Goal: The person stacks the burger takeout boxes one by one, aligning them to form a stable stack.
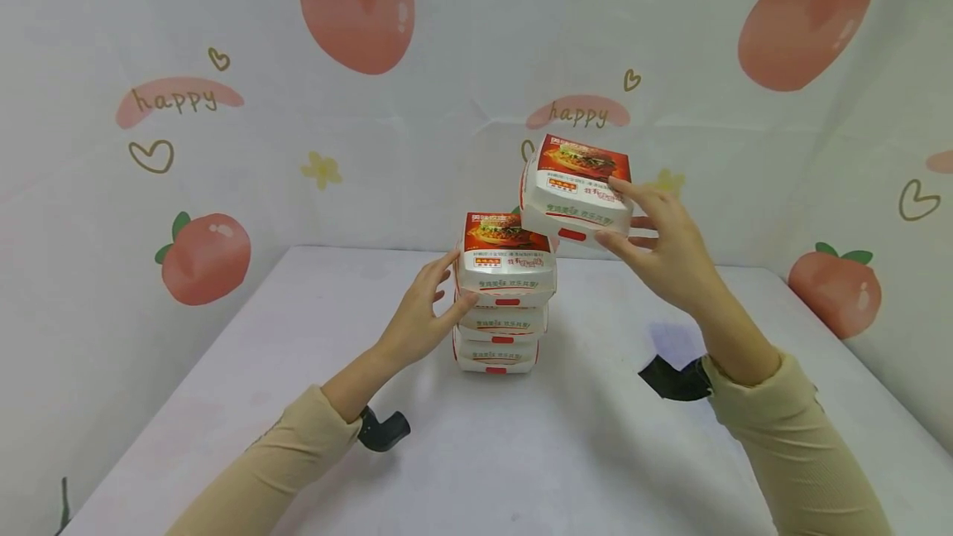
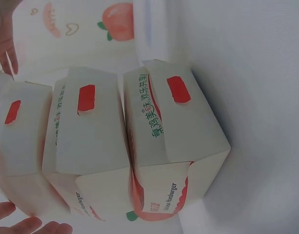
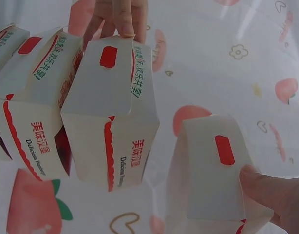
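Note:
Three white burger boxes with red-and-orange printed lids stand stacked in the middle of the table; the top box (image 1: 508, 275) sits slightly askew over the middle box (image 1: 502, 323) and bottom box (image 1: 495, 354). My left hand (image 1: 417, 313) holds the top box at its left side, thumb on the front face. Up to the right, my right hand (image 1: 670, 242) grips another burger box (image 1: 577, 184) by its right side, tilted and raised beside and above the stack. In the right wrist view that held box (image 3: 208, 180) is apart from the stacked ones, the right thumb (image 3: 266, 190) pressing its face.
The white table (image 1: 476, 453) extends around the stack. Behind it hangs a pale backdrop (image 1: 462, 48) printed with fruit and hearts. A black strap piece (image 1: 673, 379) shows by the right cuff, and a black curved piece (image 1: 383, 430) by the left cuff.

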### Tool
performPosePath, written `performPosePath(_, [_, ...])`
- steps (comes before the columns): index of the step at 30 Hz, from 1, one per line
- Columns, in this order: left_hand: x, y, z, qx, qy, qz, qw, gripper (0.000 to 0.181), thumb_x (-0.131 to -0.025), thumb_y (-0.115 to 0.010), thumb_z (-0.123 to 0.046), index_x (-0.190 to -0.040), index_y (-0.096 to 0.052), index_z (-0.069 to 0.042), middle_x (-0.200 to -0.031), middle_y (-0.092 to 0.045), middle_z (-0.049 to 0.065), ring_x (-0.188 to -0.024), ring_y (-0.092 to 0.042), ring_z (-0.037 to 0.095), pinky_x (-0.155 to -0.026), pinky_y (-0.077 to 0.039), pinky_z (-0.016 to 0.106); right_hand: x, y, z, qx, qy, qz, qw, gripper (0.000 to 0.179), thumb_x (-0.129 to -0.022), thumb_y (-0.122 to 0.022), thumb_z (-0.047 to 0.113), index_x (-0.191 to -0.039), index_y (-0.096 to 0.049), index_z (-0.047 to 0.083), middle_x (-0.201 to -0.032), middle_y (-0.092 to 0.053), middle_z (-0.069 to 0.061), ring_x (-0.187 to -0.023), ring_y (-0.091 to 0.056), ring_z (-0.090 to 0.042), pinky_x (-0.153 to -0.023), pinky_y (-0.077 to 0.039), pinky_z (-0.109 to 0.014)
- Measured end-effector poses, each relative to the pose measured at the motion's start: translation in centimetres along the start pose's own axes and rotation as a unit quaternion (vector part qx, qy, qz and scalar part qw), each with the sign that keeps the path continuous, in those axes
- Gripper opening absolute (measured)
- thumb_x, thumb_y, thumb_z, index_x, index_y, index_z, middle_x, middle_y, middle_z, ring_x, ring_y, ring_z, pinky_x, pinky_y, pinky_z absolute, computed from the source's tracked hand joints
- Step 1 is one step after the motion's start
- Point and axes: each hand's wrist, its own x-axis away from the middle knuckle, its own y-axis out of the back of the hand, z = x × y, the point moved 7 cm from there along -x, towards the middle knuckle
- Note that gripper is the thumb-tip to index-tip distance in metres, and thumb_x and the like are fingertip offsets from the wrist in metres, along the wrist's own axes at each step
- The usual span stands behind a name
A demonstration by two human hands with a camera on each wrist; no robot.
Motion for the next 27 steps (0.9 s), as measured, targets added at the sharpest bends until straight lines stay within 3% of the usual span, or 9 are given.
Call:
performPosePath(11, [0.0,0.0,0.0,0.002,-0.002,0.0,1.0,0.065,-0.092,-0.058,-0.031,-0.146,-0.027,-0.012,-0.145,-0.035,0.014,-0.134,-0.038,0.038,-0.103,-0.043,0.051,-0.1,-1.1,0.7,-0.01,0.014,0.022,0.9996,0.063,-0.086,-0.067,0.017,-0.142,-0.04,0.018,-0.132,-0.04,-0.021,-0.107,-0.056,-0.043,-0.087,-0.052,-0.053])
performPosePath(27, [0.0,-0.1,0.0,0.002,0.01,0.005,0.9999,0.065,-0.093,-0.057,-0.033,-0.146,-0.027,-0.013,-0.145,-0.035,0.012,-0.135,-0.037,0.034,-0.105,-0.042,0.049,-0.4,-3.2,1.6,-0.01,0.007,0.071,0.9974,0.064,-0.088,-0.065,0.022,-0.145,-0.035,0.022,-0.14,-0.036,-0.017,-0.114,-0.053,-0.039,-0.092,-0.05,-0.053])
